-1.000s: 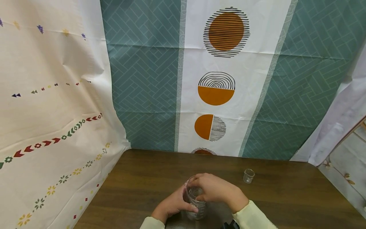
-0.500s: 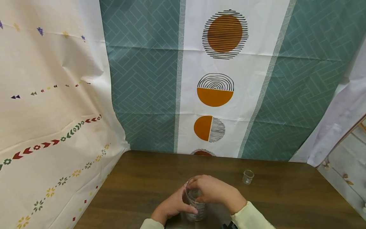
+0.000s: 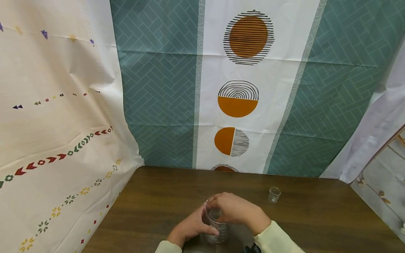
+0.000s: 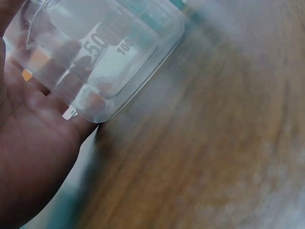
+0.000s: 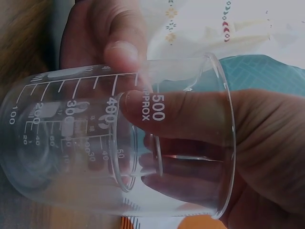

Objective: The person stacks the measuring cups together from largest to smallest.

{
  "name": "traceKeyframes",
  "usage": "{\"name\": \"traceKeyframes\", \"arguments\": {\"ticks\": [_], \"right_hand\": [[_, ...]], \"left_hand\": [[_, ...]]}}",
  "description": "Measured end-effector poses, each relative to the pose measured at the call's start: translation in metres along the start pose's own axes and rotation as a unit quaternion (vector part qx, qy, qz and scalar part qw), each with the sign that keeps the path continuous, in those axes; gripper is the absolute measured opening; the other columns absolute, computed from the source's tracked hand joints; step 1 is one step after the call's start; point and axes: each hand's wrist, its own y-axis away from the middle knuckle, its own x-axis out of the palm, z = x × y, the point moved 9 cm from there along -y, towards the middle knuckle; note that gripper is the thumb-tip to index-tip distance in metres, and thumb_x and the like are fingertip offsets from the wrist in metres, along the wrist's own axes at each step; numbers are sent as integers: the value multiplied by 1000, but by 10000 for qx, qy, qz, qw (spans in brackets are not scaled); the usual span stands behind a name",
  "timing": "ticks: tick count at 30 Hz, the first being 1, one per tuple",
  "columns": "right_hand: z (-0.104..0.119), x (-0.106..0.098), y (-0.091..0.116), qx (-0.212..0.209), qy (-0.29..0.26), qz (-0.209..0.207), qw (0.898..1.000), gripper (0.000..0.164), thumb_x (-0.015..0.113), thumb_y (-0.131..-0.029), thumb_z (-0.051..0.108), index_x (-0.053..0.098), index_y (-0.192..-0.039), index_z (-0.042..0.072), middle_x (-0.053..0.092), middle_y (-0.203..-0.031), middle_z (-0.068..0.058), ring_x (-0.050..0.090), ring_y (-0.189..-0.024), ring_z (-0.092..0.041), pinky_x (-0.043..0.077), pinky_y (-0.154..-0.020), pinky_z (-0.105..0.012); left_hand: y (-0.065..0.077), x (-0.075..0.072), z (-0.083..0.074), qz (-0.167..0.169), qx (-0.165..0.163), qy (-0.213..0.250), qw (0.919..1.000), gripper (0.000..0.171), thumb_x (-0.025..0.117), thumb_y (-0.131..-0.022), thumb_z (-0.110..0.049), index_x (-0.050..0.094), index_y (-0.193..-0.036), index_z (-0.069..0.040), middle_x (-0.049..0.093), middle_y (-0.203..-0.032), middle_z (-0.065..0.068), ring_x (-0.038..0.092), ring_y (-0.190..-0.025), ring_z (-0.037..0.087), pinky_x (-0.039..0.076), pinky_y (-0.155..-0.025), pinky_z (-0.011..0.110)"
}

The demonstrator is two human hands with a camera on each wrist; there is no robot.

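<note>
A large clear glass beaker (image 3: 218, 237) stands near the table's front, its scale running up to 500 in the right wrist view. My left hand (image 3: 191, 227) grips its side from the left, thumb across the front; the palm shows beside the glass in the left wrist view. From above, my right hand (image 3: 235, 209) reaches over the rim into it. Inside sit smaller nested beakers (image 5: 88, 143) with their own printed scales. The right thumb (image 5: 147, 112) and fingers, inside the big beaker, pinch the rim of a smaller beaker from opposite sides.
A small glass beaker (image 3: 274, 195) stands apart, at the back right of the brown wooden table (image 3: 158, 196). Behind the table hangs a green and white patterned cloth (image 3: 158, 105). Another patterned cloth (image 3: 63, 182) drapes along the left side.
</note>
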Motion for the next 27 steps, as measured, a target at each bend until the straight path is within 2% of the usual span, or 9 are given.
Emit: {"name": "traceKeyframes", "arguments": {"ticks": [7,13,19,27], "right_hand": [[2,0,-1,-46,25,-9,10000,35,82,-75,12,72,-108,20,67,-110,12,62,-101,-3,51,-89,-23],[2,1,-2,-53,-52,-7,10000,33,82,-74,12,72,-105,20,68,-107,12,63,-99,-3,52,-88,-22],[5,0,-2,-86,-15,13,10000,30,81,-76,11,73,-104,18,69,-108,11,63,-99,-4,52,-88,-23],[6,-1,-2,45,-43,106,9999,30,81,-77,11,74,-105,17,69,-109,10,63,-101,-4,52,-89,-23]], "left_hand": [[-1,1,0,57,69,65,9999,97,81,-80,-21,18,-154,-27,24,-159,-4,33,-140,17,33,-106,16],[-1,4,-1,235,179,315,9991,92,79,-81,-20,21,-152,-27,33,-154,-4,41,-133,18,38,-105,20],[-1,7,-2,384,265,459,9979,90,78,-83,-20,21,-152,-26,36,-152,-3,44,-131,19,41,-104,22],[-2,5,-1,334,216,428,9983,90,78,-82,-18,21,-152,-23,36,-152,0,45,-130,16,41,-103,22]]}}
